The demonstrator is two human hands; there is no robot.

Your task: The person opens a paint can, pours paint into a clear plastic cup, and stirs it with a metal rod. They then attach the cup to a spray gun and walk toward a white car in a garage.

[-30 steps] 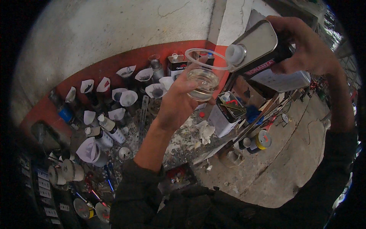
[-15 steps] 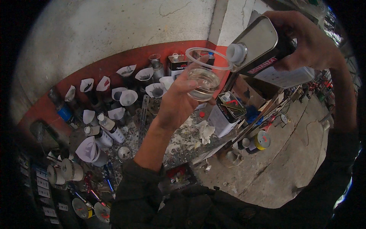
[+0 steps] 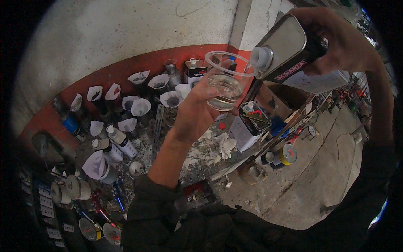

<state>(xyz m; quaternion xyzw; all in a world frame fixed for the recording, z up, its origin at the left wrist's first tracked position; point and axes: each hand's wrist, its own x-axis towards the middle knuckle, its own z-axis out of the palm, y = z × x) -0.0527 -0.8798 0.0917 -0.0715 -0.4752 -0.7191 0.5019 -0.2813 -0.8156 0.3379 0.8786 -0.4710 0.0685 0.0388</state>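
Note:
My left hand (image 3: 197, 105) is wrapped round a clear plastic cup (image 3: 226, 90), partly filled with a clear liquid. My right hand (image 3: 342, 40) grips a rectangular metal can (image 3: 283, 44) with a black and white label, tilted on its side above the workbench. The can's white plastic spout (image 3: 261, 58) points left, right at the cup's rim. A little clear liquid shows at the spout's lip. Some of the fingers behind the can and cup are hidden.
Several dark cups with white paper strainers (image 3: 141, 107) line the cluttered bench (image 3: 197, 161). White bottles (image 3: 121, 140) stand at left. Another metal can (image 3: 247, 130) stands below the cup, beside a cardboard box (image 3: 273, 101). A yellow-banded tin (image 3: 285, 156) sits lower right, over concrete floor.
The can in my right hand has tipped very slightly and its spout has shifted a touch. The cup has barely moved.

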